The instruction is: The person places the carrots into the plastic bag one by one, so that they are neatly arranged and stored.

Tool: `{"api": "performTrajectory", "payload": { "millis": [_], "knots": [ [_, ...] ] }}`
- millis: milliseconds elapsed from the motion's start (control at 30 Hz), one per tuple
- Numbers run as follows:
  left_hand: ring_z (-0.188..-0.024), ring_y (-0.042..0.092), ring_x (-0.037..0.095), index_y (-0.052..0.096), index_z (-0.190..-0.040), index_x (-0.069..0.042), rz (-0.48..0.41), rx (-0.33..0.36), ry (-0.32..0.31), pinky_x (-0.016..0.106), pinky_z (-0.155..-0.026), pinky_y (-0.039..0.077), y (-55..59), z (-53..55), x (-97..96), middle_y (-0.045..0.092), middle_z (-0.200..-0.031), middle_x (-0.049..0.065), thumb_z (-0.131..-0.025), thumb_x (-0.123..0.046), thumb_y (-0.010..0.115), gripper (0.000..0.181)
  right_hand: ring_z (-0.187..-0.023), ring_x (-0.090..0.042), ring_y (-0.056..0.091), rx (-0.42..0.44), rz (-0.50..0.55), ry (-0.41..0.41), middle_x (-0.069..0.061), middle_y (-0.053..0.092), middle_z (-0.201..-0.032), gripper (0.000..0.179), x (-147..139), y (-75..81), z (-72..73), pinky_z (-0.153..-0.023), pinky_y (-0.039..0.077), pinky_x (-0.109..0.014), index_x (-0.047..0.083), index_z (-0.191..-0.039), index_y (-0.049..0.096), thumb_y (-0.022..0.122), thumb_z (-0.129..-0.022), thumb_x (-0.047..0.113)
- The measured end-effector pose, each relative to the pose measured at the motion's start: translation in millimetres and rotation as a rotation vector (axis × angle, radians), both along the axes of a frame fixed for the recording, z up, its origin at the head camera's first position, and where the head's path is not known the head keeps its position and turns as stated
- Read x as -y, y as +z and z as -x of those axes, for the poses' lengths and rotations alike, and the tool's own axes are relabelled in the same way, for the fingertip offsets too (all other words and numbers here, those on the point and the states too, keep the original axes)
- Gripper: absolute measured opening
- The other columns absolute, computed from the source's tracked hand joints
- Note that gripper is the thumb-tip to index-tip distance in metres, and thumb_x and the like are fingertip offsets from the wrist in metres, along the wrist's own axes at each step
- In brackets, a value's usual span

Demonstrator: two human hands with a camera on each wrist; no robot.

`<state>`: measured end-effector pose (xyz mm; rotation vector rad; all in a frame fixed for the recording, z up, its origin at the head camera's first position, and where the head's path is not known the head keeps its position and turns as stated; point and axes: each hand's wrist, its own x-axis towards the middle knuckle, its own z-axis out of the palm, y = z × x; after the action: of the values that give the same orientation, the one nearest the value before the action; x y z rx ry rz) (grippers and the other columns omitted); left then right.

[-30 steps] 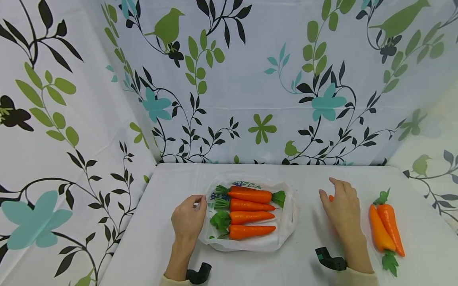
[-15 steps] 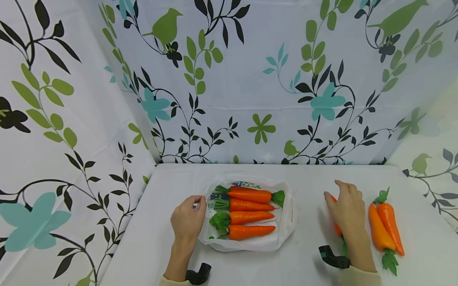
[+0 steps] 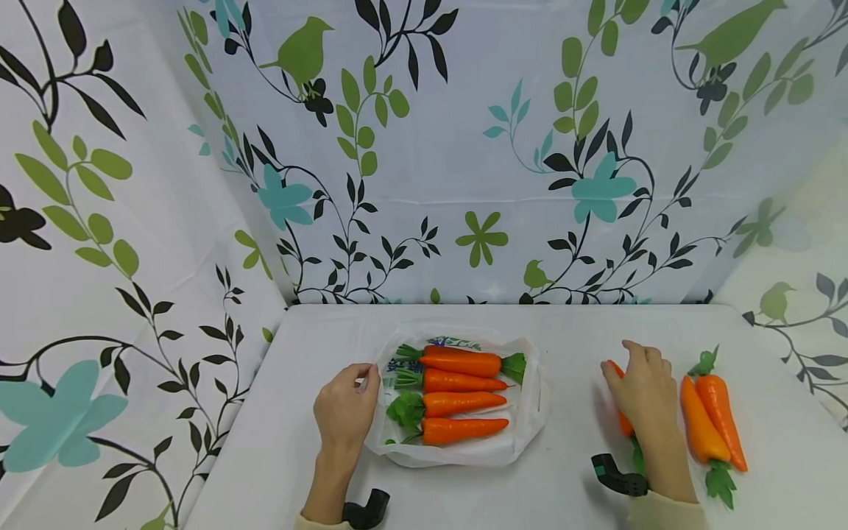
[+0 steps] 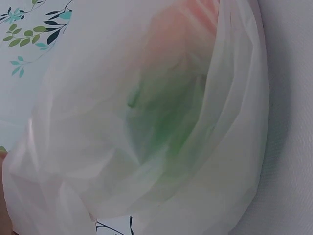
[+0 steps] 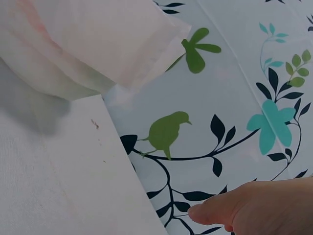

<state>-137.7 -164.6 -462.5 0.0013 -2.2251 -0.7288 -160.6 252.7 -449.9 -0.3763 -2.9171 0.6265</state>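
A white plastic bag (image 3: 523, 442) lies spread open on the table, with several orange carrots (image 3: 464, 403) side by side in it. My left hand (image 3: 346, 405) pinches the bag's left rim between thumb and fingers. In the left wrist view the bag (image 4: 88, 147) fills most of the picture, with a carrot's green top (image 4: 166, 117) blurred through the plastic. On the right, my right hand (image 3: 645, 394) hovers over a loose carrot (image 3: 625, 425), its fingers relaxed and thumb crossing above it. Its thumb (image 5: 215, 210) shows in the right wrist view with nothing against it.
To the right of that hand lie two more carrots, one yellow-orange (image 3: 702, 427) and one deeper orange (image 3: 723, 412). They rest on the white table (image 3: 331, 324), and a patterned curtain (image 3: 424, 184) rises behind its far edge.
My right hand has shifted a little right and toward me, uncovering more of the loose carrot and its green top. My left hand stays at the bag's rim.
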Motion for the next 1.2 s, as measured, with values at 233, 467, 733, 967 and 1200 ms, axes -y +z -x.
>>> {"api": "performTrajectory", "payload": {
  "millis": [233, 467, 733, 967, 1200],
  "knots": [
    [-0.055, 0.067, 0.017, 0.074, -0.081, -0.007, -0.002, 0.002, 0.000, 0.034, -0.049, 0.053, -0.5, 0.3, 0.1, 0.074, -0.077, 0.008, -0.082, -0.018, 0.068, 0.013, -0.114, -0.050, 0.033, 0.069, 0.002, -0.015, -0.037, 0.032, -0.134, 0.067, -3.2, -5.4, 2.5, -0.095, 0.035, -0.066, -0.003, -0.139, 0.034, 0.060, -0.088, 0.032],
    [-0.057, 0.067, 0.017, 0.074, -0.082, -0.007, -0.005, 0.017, -0.006, 0.034, -0.051, 0.053, -0.2, -0.4, 0.0, 0.074, -0.078, 0.008, -0.083, -0.019, 0.068, 0.013, -0.110, -0.049, 0.035, 0.122, -0.002, -0.038, -0.037, 0.033, -0.131, 0.066, -5.2, -10.3, 3.4, -0.094, 0.037, -0.065, -0.005, -0.138, 0.035, 0.060, -0.088, 0.030],
    [-0.056, 0.067, 0.018, 0.074, -0.082, -0.007, 0.003, 0.013, 0.005, 0.034, -0.049, 0.053, -1.0, 0.4, 0.3, 0.074, -0.078, 0.007, -0.082, -0.020, 0.068, 0.014, -0.106, -0.050, 0.036, 0.185, -0.016, -0.052, -0.038, 0.034, -0.128, 0.068, -8.0, -12.9, 3.3, -0.092, 0.039, -0.063, -0.009, -0.137, 0.033, 0.059, -0.087, 0.029],
    [-0.056, 0.067, 0.018, 0.074, -0.082, -0.008, -0.001, 0.010, 0.006, 0.034, -0.049, 0.053, -0.8, 0.7, 0.5, 0.074, -0.078, 0.007, -0.082, -0.019, 0.068, 0.013, -0.104, -0.049, 0.038, 0.251, -0.008, -0.044, -0.038, 0.036, -0.124, 0.071, -11.5, -15.8, 3.4, -0.089, 0.042, -0.062, -0.010, -0.136, 0.031, 0.061, -0.086, 0.031],
    [-0.057, 0.067, 0.018, 0.074, -0.082, -0.007, -0.007, 0.019, -0.002, 0.033, -0.051, 0.053, -0.9, 0.0, 1.3, 0.074, -0.077, 0.007, -0.083, -0.019, 0.068, 0.013, -0.094, -0.044, 0.044, 0.295, -0.001, -0.023, -0.037, 0.039, -0.116, 0.070, -13.4, -15.5, 2.4, -0.084, 0.047, -0.059, -0.012, -0.133, 0.032, 0.061, -0.085, 0.029]
  ]
}}
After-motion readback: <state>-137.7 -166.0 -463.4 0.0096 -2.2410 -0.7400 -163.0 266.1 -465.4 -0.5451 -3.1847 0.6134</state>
